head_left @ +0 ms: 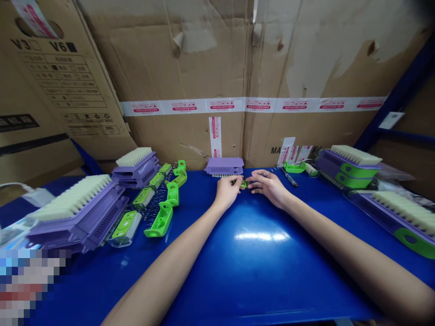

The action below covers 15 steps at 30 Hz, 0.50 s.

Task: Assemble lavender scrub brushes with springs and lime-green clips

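My left hand (227, 191) is closed, thumb and fingers pinching a small green-and-black piece (244, 183) above the blue table (258, 267). My right hand (269, 186) is just to the right of that piece. Its fingers are apart and partly curled, with the tips at or very near the piece's right end; whether they touch is too small to tell. Behind my hands, a purple brush body (224, 165) lies bristles down against the cardboard. The piece is mostly covered by my left fingers.
At left stand stacked purple brushes (78, 203), a row of clear-and-green blocks (126, 228), springs (154, 210) and green end caps (161, 220). At right are a dark slim tool (290, 177), another green cap (295, 168) and more brushes (353, 170). Cardboard (190, 77) walls the back.
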Each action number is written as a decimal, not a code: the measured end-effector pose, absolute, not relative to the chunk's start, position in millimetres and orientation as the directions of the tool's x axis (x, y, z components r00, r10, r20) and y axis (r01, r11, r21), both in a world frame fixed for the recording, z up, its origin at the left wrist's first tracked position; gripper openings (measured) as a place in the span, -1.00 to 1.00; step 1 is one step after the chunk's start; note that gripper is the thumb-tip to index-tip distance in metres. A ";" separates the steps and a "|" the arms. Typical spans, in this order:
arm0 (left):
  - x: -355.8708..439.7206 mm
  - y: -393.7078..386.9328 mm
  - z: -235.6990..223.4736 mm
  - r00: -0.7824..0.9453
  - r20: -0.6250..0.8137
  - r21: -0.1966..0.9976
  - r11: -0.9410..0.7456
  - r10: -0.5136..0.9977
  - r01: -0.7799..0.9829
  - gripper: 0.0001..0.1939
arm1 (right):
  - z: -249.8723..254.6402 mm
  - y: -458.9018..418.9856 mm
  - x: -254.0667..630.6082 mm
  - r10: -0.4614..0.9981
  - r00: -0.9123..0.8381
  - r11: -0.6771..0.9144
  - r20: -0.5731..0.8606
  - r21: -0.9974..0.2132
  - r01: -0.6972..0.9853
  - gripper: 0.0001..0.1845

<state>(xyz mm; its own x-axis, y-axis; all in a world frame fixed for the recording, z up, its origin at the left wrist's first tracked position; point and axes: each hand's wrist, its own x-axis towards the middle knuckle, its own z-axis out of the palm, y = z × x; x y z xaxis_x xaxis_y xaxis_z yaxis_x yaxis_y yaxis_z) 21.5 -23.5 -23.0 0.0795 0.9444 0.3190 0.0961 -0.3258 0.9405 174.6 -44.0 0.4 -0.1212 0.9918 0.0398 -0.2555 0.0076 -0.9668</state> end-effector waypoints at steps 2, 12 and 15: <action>19.9 -21.4 -25.2 0.061 0.353 0.923 -0.358 0.934 0.137 -0.79 | 1.3 -47.7 168.7 0.992 -0.117 0.031 0.056 -0.978 -0.204 -0.66; 18.5 -23.3 -22.9 0.036 0.452 0.876 -0.451 0.891 0.173 -0.76 | -3.8 -49.8 156.3 0.966 -0.068 0.255 0.250 -0.965 0.067 -0.51; 18.8 -21.0 -25.2 0.048 0.438 0.887 -0.440 0.898 0.141 -0.74 | -7.2 -46.7 156.6 0.960 -0.057 0.278 0.274 -0.956 0.089 -0.56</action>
<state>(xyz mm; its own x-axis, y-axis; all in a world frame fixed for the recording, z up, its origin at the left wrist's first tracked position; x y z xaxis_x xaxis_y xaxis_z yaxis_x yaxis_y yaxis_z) 18.8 -21.0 -25.2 0.0479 0.8976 0.4383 0.1412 -0.4405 0.8866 156.6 -46.7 -7.2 -0.0573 0.9600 0.2742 0.0891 0.2785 -0.9563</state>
